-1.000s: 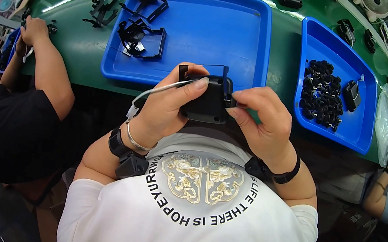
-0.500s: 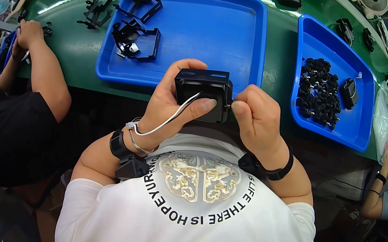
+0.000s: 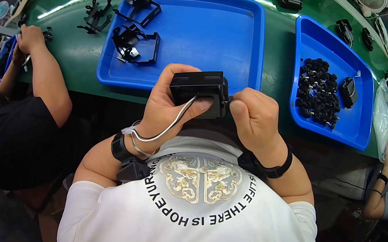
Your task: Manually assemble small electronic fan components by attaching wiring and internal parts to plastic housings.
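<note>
My left hand (image 3: pixel 165 101) grips a black box-shaped device (image 3: pixel 196 82) with a slotted black bracket around it, the thumb pressed on the near face. A white cable (image 3: pixel 170 126) runs from the device down over my left wrist. Against the device's right side, my right hand (image 3: pixel 257 117) is closed, thumb and forefinger pinched together; whatever they hold is hidden by the fingers. Beyond both hands lies a blue tray (image 3: pixel 213 9), with black metal brackets (image 3: pixel 135 44) at its left end.
A second blue tray (image 3: pixel 351 132) at the right holds a heap of small black knobs (image 3: pixel 315 92) with metal ends and a black device (image 3: pixel 348 92). Another bracket (image 3: pixel 96 15) and more devices lie on the green table (image 3: pixel 71 44). A person in black (image 3: pixel 21 138) works at my left.
The device has tilted and shifted slightly left in my left hand. My right hand stays pinched at its side, turned a little; the small metal glint by its fingertips is less visible.
</note>
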The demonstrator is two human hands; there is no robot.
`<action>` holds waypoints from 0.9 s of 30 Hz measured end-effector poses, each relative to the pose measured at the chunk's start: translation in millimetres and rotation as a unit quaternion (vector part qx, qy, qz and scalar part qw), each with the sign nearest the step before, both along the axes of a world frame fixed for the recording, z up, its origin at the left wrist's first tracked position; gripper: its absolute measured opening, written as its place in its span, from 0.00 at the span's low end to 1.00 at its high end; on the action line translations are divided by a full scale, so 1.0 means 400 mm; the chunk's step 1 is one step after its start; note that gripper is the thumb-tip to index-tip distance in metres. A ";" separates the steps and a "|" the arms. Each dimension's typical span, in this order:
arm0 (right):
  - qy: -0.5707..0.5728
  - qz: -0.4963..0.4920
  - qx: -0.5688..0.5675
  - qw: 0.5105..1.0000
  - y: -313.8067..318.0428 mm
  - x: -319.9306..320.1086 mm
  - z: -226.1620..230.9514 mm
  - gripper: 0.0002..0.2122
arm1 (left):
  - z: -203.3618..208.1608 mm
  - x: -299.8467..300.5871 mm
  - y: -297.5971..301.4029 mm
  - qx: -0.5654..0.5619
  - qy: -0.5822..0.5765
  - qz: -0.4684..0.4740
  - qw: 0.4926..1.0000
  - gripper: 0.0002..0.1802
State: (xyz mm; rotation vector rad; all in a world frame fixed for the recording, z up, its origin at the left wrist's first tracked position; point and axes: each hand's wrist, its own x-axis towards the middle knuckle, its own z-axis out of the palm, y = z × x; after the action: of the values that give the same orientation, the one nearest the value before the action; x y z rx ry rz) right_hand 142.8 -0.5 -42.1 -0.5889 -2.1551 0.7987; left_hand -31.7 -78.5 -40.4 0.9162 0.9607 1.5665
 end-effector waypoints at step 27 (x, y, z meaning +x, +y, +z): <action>0.086 0.016 -0.223 0.971 -0.032 -0.038 -0.013 0.12 | 0.001 0.003 0.000 0.106 0.163 0.008 0.981 0.25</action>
State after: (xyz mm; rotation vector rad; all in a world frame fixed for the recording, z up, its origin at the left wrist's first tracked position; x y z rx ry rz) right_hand 127.7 -13.4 -47.4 -0.6811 -1.8366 1.3175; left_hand -30.5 -78.4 -40.1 1.3499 1.0409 1.5817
